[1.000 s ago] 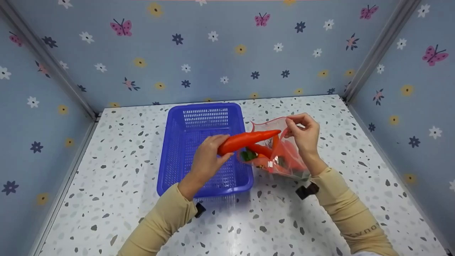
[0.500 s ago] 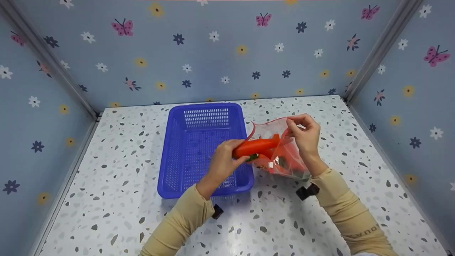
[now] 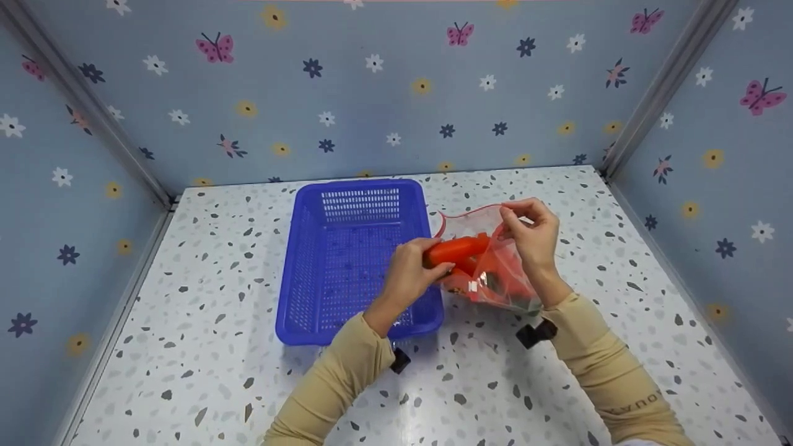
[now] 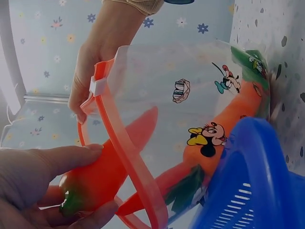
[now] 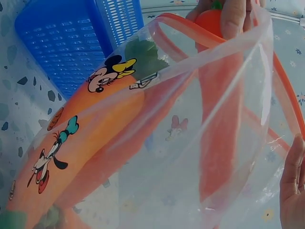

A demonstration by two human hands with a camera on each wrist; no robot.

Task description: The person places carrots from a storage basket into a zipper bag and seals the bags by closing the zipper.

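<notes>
My left hand (image 3: 409, 271) grips a red-orange carrot (image 4: 97, 179) by its thick green-topped end. Through the mouth of a clear zip bag (image 4: 157, 67) with a red-orange rim, the carrot's tapered part reaches inside. Thumb and fingers of my right hand (image 3: 534, 238) pinch the bag's upper rim and keep the mouth spread. Inside the bag, seen through its printed plastic, lie an orange carrot (image 5: 112, 117) and other red-orange pieces with green leaves (image 4: 188, 188). In the right wrist view, the held carrot's body hangs down behind the plastic.
A blue perforated basket (image 3: 290, 266) stands just left of the bag on the speckled white table (image 3: 204, 272). Its right rim lies under my left wrist. Flower-patterned panels (image 3: 372, 93) enclose the table at the back and both sides.
My left hand has moved right, from over the basket to the bag's mouth, carrying the carrot tip-first into the bag. My right hand has held its place at the rim.
</notes>
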